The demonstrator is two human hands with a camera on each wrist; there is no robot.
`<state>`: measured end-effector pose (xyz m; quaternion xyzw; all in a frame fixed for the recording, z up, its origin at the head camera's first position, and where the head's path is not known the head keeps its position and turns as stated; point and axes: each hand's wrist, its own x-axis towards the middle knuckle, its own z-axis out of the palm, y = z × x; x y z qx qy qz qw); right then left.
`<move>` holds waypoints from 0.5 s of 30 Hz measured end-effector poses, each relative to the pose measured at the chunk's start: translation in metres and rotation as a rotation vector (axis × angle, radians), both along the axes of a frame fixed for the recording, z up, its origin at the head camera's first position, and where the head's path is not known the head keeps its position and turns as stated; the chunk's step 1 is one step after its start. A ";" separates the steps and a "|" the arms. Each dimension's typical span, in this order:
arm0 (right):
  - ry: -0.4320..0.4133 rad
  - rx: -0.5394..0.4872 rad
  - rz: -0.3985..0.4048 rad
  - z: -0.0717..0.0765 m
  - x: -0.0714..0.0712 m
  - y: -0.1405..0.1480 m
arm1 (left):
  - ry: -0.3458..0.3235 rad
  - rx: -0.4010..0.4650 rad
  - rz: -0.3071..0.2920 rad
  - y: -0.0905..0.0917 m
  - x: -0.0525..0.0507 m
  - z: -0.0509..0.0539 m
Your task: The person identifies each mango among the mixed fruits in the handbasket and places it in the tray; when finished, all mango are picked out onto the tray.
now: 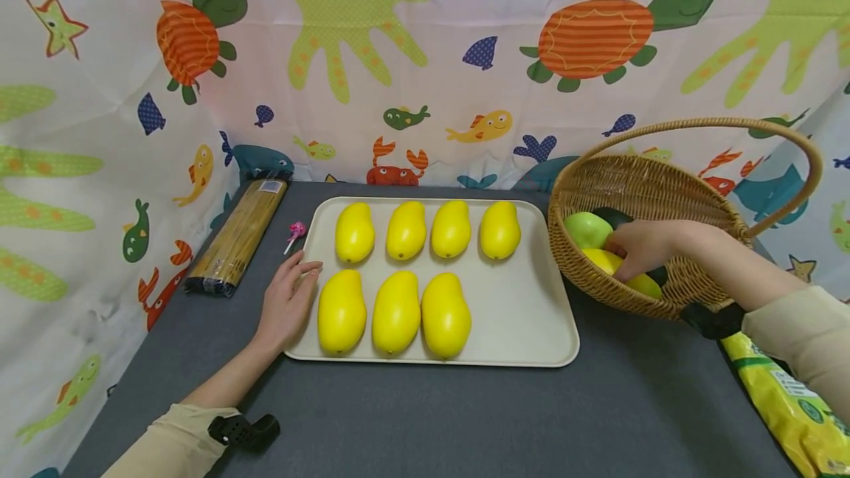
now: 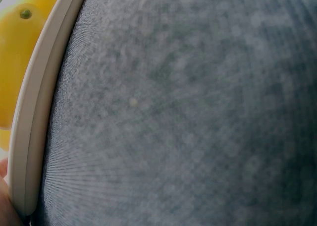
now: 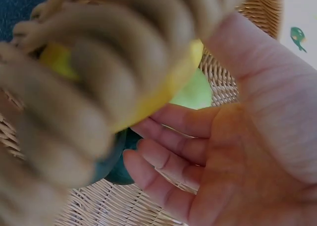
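Several yellow mangoes [image 1: 396, 312] lie in two rows on the cream tray [image 1: 511, 316], four-wide at the back, with bare tray at front right. My left hand [image 1: 285, 301] rests on the tray's left rim, fingers relaxed. My right hand [image 1: 644, 246] reaches into the wicker basket [image 1: 664, 175] at the right, its fingertips touching another yellow mango [image 1: 640, 285]. In the right wrist view those fingers [image 3: 168, 194] are loosely bent beneath the yellow fruit; the thumb tip is hidden behind the blurred basket rim. Beside it sit a light green fruit [image 1: 587, 229] and dark green rounded things [image 3: 116, 171].
A bundle of thin brown sticks [image 1: 242, 234] in clear wrapping lies at the back left, near a pink lollipop [image 1: 296, 230]. The basket's tall handle [image 1: 724, 124] arches over it. A yellow-green packet [image 1: 790, 397] lies at the right edge. A printed cloth hangs behind.
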<state>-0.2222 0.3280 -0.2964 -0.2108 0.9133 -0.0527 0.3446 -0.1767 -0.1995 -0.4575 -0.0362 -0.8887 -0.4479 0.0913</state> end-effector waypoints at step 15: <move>0.198 -0.352 -0.306 0.025 0.037 0.021 | -0.004 -0.002 -0.002 0.002 0.001 0.003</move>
